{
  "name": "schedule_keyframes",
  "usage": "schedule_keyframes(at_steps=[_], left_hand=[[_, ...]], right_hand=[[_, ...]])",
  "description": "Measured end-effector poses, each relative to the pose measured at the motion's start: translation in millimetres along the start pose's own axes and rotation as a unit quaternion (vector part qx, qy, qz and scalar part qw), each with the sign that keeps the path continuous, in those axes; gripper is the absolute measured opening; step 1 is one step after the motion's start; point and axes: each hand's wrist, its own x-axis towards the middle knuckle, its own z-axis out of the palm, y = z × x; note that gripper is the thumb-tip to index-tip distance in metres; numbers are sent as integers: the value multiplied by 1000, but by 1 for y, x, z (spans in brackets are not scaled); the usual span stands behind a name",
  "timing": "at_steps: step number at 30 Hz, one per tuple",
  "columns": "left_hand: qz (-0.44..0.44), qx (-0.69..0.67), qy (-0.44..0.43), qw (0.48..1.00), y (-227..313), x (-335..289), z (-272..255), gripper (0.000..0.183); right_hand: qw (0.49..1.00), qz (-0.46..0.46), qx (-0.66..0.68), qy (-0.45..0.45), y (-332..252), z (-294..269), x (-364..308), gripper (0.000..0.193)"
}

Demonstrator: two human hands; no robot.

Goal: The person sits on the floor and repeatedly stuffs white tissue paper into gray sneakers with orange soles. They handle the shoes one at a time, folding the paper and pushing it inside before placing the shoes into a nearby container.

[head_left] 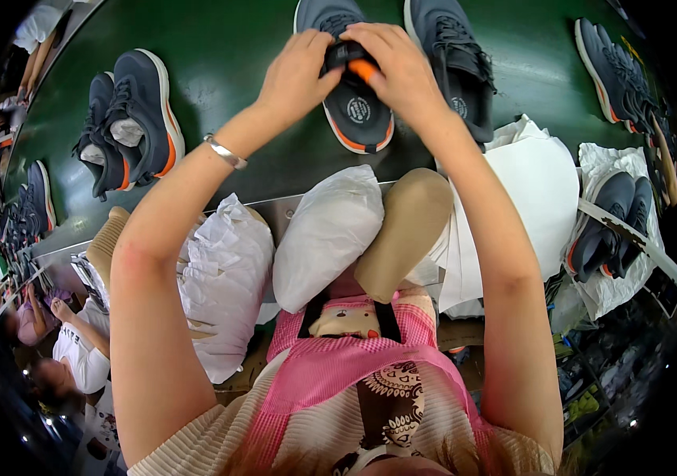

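A dark grey sneaker [360, 119] with a white and orange sole lies on the green work surface, toe pointing away from me. My left hand [297, 78] grips the left side of its opening, thumb bent inward. On the other side, my right hand [395, 65] has its fingers over the tongue and its thumb by the orange lining. Both hands hide the middle of the shoe. Close on the right stands a second grey sneaker [453, 47], laced, touched by neither hand. Near my body lie a white paper-wrapped form [329, 238] and a bare tan shoe form [408, 226].
Another pair of sneakers [136, 119] stuffed with paper sits at the left on the green table [227, 47]. Stacked white paper sheets [513, 206] lie right of me. Farther right, more sneakers [612, 222] rest on crumpled paper. Several paper wads [223, 278] sit by my left arm. Other people [80, 349] are at the left.
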Motion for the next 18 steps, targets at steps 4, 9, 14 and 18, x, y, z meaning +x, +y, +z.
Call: schedule_keyframes(at_steps=[4, 9, 14, 18], left_hand=[[-108, -129, -102, 980, -24, 13, -15, 29], [-260, -350, -246, 866, -57, 26, 5, 30], [-274, -409, -258, 832, -69, 26, 5, 32], [-272, -419, -253, 829, -74, 27, 5, 31]], right_hand=[[985, 127, 91, -66, 13, 4, 17, 24], [961, 221, 89, -144, 28, 15, 34, 22], [961, 210, 88, -155, 23, -19, 75, 20], [964, 218, 97, -114, -1, -25, 78, 20]])
